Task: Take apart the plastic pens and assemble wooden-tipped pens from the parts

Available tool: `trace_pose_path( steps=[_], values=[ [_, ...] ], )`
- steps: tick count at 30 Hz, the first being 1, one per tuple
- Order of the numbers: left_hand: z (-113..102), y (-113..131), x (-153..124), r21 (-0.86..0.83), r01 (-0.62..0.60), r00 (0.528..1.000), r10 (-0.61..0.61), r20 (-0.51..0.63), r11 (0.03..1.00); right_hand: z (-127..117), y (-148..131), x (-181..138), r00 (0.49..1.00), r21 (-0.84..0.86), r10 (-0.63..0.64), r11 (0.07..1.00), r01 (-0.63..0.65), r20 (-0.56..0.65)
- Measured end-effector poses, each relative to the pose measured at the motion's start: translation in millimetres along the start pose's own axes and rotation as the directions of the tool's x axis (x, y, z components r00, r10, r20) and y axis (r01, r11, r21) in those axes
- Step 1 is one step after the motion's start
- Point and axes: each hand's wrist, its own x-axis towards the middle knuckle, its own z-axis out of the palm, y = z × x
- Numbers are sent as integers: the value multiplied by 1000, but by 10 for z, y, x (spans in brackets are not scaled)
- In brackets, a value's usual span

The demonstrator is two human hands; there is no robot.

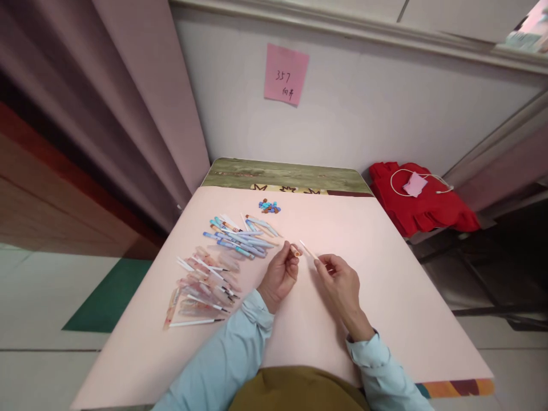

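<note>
My left hand (279, 273) is closed around a pen barrel (295, 250), brownish at its visible open end; the rest of it is hidden in my fingers. To its right, my right hand (340, 281) pinches a thin white pen refill (307, 249). The refill's free tip points toward the barrel's opening, a small gap apart. Left of my left hand lies a pile of blue, teal and brown pen barrels (244, 237). Nearer to me is a heap of clear, pink-printed pen parts with white, dark-tipped refills (209, 305).
Small blue and brown caps (269, 206) sit in a cluster toward the back of the pale-covered table (385, 319). A pink note (286, 74) is stuck on the wall behind. At the right, a red cloth (428, 205) carries a white cable and a pink paper.
</note>
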Motion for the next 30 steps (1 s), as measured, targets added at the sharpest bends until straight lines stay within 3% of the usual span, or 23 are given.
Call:
trace_pose_path(
  steps=[6,13,22,30],
  values=[
    [-18,-43,-8,34,-34,999,34,-4,999,123,113,9,997,198,68,978,-72,26],
    [-26,-71,-1,110,-59,993,47,108,992,236,94,58,996,-147,-85,986,81,-23],
    [-51,-18,33,40,-84,994,81,80,996,416,-83,456,994,-161,-102,981,108,42],
    [-13,3,37,-33,-66,998,66,-10,997,644,-12,586,987,-256,-154,953,159,43]
  ],
)
